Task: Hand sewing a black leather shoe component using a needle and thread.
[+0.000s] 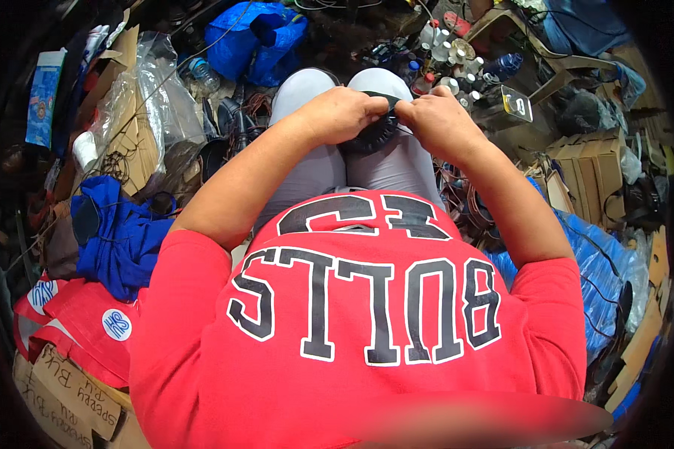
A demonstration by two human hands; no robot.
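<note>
My left hand and my right hand meet over my grey-trousered knees, fingers bent and pinched. Between them is a black piece with a ridged or stitched curved edge; it looks like part of a shoe, though my fingers hide much of it. The left fingers grip its upper left edge. Close beside, the right thumb and fingers close at its upper right edge. A thin light line shows just under the right fingertips; I cannot tell whether it is thread.
Small bottles crowd the far right, near a clear plastic container. A blue bag lies ahead. Left are clear plastic sheeting, dark shoes and blue cloth. Right are a cardboard box and blue plastic wrap.
</note>
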